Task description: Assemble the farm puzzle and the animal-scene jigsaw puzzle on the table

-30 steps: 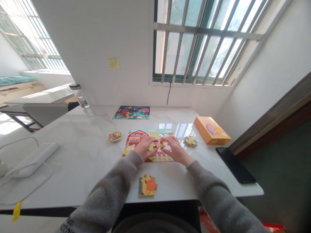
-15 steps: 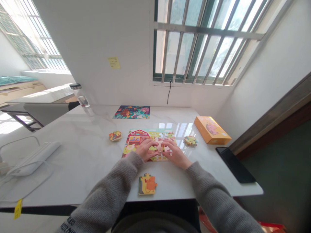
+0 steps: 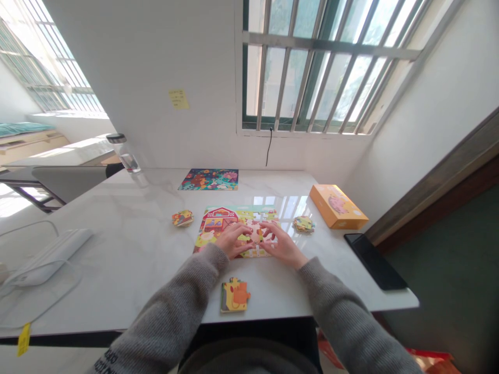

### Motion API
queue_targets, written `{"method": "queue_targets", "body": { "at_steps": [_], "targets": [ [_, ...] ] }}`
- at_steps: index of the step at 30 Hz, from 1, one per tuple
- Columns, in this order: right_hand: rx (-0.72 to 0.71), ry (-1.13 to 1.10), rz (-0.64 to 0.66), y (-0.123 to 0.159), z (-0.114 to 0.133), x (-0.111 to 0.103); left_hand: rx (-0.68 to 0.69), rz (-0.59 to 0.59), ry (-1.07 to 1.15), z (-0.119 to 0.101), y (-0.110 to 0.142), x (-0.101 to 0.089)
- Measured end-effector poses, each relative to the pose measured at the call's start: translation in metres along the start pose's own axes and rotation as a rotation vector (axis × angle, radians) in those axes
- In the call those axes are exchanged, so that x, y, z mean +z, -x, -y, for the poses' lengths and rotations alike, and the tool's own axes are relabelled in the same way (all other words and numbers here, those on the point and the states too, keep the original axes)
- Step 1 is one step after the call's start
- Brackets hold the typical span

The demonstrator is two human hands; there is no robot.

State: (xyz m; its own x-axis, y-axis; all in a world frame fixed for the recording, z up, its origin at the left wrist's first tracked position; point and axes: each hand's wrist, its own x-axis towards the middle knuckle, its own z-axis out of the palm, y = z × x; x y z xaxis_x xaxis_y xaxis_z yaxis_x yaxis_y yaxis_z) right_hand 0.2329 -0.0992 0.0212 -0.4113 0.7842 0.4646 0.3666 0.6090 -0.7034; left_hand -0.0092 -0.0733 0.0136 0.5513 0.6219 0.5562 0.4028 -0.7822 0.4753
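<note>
A farm jigsaw puzzle with a red barn lies flat on the white table, partly covered by both hands. My left hand rests over its middle, thumb and fingers spread apart, fingertips at the pink part of the picture. Facing it from the other side, my right hand has curved fingers apart from the thumb, with the tips at the same pink part. Neither hand shows a piece lifted off the surface. Close to the table's front edge sits a stack of puzzle pieces, the top one yellow and orange.
Small piles of puzzle pieces lie left and right of the puzzle. Behind it is a dark picture sheet. An orange box and a black phone are at right, a bottle and white power strip at left.
The whole view has shifted slightly, so things appear a little farther left. Both hands remain over the puzzle, with the finger positions almost the same.
</note>
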Motion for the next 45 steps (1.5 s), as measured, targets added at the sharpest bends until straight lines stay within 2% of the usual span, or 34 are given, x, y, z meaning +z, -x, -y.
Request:
{"method": "queue_targets", "body": {
  "at_steps": [9,15,19,25,32,36,45],
  "targets": [
    [-0.012,0.039,0.068,0.002,-0.006,-0.008,0.006,0.033,-0.003,0.003,0.002,0.003],
    [0.105,0.110,0.042,0.015,-0.026,-0.045,-0.080,0.196,-0.111,0.006,0.006,0.006],
    [0.144,0.158,0.046,0.023,-0.035,-0.061,-0.063,0.255,-0.128,0.003,0.006,0.006],
    [0.127,0.189,0.066,0.022,-0.035,-0.060,-0.025,0.318,-0.173,-0.002,-0.013,0.005],
    [0.101,0.228,0.093,0.024,-0.040,-0.058,0.110,0.347,-0.111,0.001,-0.046,0.036],
    [0.098,0.264,0.095,0.025,-0.043,-0.056,0.079,0.307,-0.173,0.002,-0.044,0.048],
    [0.108,0.291,0.081,0.028,-0.043,-0.051,0.062,0.280,-0.204,0.007,-0.033,0.058]
  ]
}}
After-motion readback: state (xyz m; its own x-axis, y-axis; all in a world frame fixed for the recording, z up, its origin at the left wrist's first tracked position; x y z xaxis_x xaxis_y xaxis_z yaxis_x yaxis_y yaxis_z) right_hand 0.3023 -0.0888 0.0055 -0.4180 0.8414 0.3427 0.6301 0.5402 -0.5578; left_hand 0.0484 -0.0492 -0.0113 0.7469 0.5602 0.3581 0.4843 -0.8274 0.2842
